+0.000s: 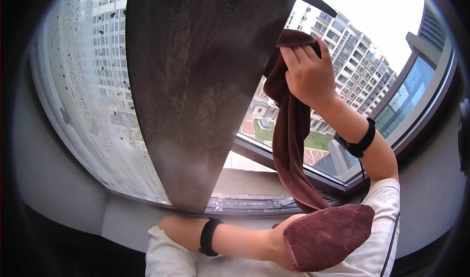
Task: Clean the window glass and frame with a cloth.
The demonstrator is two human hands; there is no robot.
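A long brown-maroon towel hangs between my two hands. My right hand is raised and grips its upper end, fingers curled over the fabric. That end lies against the right edge of a dark window mullion. Lower down, in front of my chest, my left hand holds the other end; a flap of the towel hides its fingers. The fabric runs slack from the upper hand to the lower one. Each arm wears a black strap, and the right one carries a small device.
Left of the mullion stands a fixed window pane, streaked and spotted. An open window sash angles outward at right. Below are the window track with a metal stay and a pale wall. Tall buildings rise outside.
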